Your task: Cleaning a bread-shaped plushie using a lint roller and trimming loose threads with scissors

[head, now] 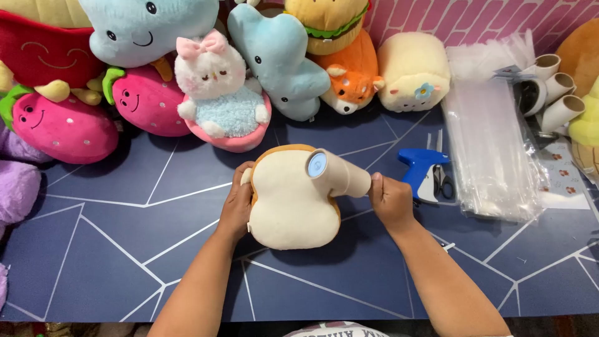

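Observation:
A cream, bread-shaped plush toy point(292, 206) with a tan crust edge stands on the dark blue table point(112, 237) in the middle. My left hand point(236, 209) grips its left side. My right hand point(391, 200) holds a beige cardboard tube point(340, 173) with a pale blue round end cap, laid across the plush's upper right. The tube's capped end points toward the camera.
Several plush toys line the back: strawberries point(62, 125), blue clouds point(284, 59), a white bunny point(218, 87), a burger, a fox point(349, 81), a cream loaf point(415, 72). A blue tagging gun point(419, 168), scissors point(442, 178), clear plastic bags point(493, 143) and cardboard tubes point(555, 93) lie at right.

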